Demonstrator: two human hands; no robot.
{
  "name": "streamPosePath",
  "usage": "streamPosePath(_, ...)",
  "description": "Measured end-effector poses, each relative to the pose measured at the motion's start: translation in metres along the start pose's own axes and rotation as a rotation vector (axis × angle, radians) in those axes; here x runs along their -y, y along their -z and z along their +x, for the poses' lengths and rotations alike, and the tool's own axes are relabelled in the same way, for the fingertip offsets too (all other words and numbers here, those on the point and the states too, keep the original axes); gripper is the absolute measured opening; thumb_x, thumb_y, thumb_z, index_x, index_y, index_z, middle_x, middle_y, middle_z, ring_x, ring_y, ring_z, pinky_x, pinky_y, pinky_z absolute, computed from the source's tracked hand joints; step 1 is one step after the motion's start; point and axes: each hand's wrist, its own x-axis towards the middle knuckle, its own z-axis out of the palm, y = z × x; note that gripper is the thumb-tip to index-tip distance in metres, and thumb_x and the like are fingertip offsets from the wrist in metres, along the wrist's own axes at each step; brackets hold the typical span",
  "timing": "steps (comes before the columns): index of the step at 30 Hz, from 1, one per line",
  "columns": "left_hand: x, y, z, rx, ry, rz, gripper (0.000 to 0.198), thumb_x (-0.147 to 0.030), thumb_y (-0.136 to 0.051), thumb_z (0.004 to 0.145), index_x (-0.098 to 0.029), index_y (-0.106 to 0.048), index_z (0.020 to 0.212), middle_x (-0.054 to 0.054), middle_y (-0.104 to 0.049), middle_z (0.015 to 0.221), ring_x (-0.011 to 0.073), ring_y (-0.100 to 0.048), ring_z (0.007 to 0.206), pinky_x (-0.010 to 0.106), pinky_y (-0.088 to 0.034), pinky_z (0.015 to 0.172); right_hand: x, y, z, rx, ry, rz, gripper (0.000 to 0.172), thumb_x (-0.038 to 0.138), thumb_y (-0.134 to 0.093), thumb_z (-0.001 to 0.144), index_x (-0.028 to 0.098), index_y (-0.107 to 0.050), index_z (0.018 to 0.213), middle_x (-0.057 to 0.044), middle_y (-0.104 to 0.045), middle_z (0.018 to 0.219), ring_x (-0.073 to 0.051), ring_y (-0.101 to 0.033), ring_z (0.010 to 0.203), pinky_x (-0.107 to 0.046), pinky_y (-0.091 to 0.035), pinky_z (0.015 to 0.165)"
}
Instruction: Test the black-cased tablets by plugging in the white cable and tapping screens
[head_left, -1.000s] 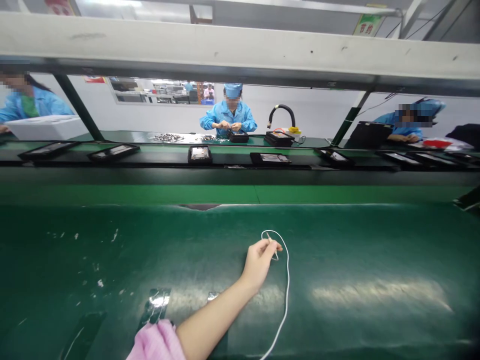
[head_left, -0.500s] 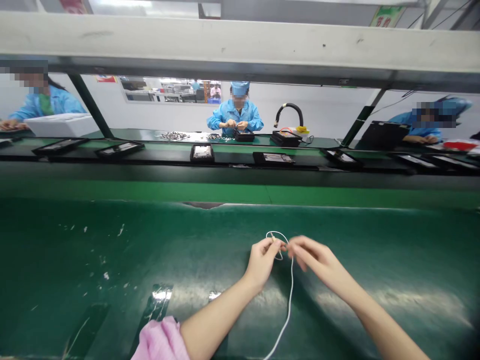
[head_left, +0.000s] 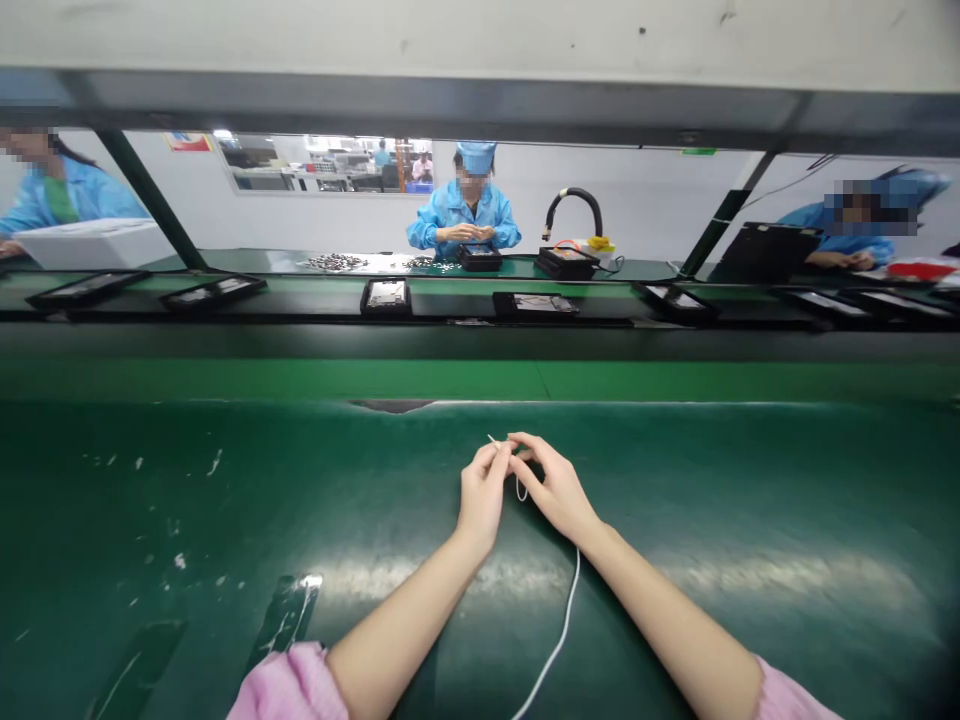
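A thin white cable (head_left: 556, 645) rises from the near edge of the green bench (head_left: 720, 480) and passes behind my right wrist. My left hand (head_left: 482, 495) is closed, pinching the cable near its end, and a short tip pokes out beyond the fingertips. My right hand (head_left: 556, 492) is closed too, its thumb and fingertips meeting my left fingers at the cable. A small loop of cable hangs between the hands. The exact spot the right fingertips grip is partly hidden.
Beyond the bench, a black conveyor strip carries several black trays (head_left: 386, 297). Co-workers in blue, one straight across (head_left: 466, 215), sit behind it. Overhead runs a pale beam (head_left: 480, 40), with slanted green posts (head_left: 150, 200). Strips of tape (head_left: 289, 620) lie at the left.
My right hand has come in against the left and closed at the cable. Both hands sit further left and higher in view. The cable loop shows smaller, and the camera view has shifted.
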Motion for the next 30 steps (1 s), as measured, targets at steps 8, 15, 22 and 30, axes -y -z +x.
streamPosePath(8, -0.003, 0.002, -0.002, -0.055, -0.015, 0.027, 0.037, -0.047, -0.076, 0.073, -0.019, -0.075, 0.099, 0.011, -0.065, 0.122, 0.0273, -0.057, 0.118, 0.034, -0.045, 0.098, 0.007, -0.005, -0.001, 0.033, 0.09, -0.063, 0.017, 0.03, -0.048, 0.097, 0.022, -0.063, 0.099, -0.006, -0.07, 0.089, -0.021, -0.067, 0.08, -0.034, -0.055, 0.076)
streamPosePath(15, -0.004, 0.001, -0.002, -0.037, 0.018, 0.024, 0.035, -0.046, -0.076, 0.072, -0.017, -0.075, 0.094, 0.01, -0.07, 0.109, 0.0268, -0.06, 0.111, 0.034, -0.045, 0.095, 0.008, -0.004, -0.002, 0.024, 0.077, -0.108, 0.018, 0.028, -0.049, 0.096, 0.022, -0.065, 0.095, -0.006, -0.071, 0.087, -0.021, -0.067, 0.078, -0.035, -0.054, 0.075)
streamPosePath(22, -0.006, -0.001, -0.004, -0.074, 0.054, -0.026, 0.035, -0.047, -0.076, 0.07, -0.016, -0.073, 0.087, 0.008, -0.071, 0.093, 0.0221, -0.065, 0.092, 0.03, -0.049, 0.083, 0.01, -0.006, -0.001, -0.012, 0.122, -0.112, 0.02, 0.027, -0.047, 0.097, 0.022, -0.065, 0.091, -0.006, -0.071, 0.084, -0.021, -0.066, 0.075, -0.034, -0.053, 0.073)
streamPosePath(30, -0.013, -0.005, -0.006, -0.078, 0.066, -0.076, 0.036, -0.049, -0.077, 0.069, -0.014, -0.072, 0.078, 0.008, -0.07, 0.086, 0.0213, -0.065, 0.085, 0.031, -0.05, 0.079, 0.01, -0.005, -0.002, -0.042, 0.108, -0.138, 0.023, 0.032, -0.046, 0.098, 0.022, -0.065, 0.091, -0.006, -0.071, 0.084, -0.021, -0.066, 0.076, -0.034, -0.053, 0.072)
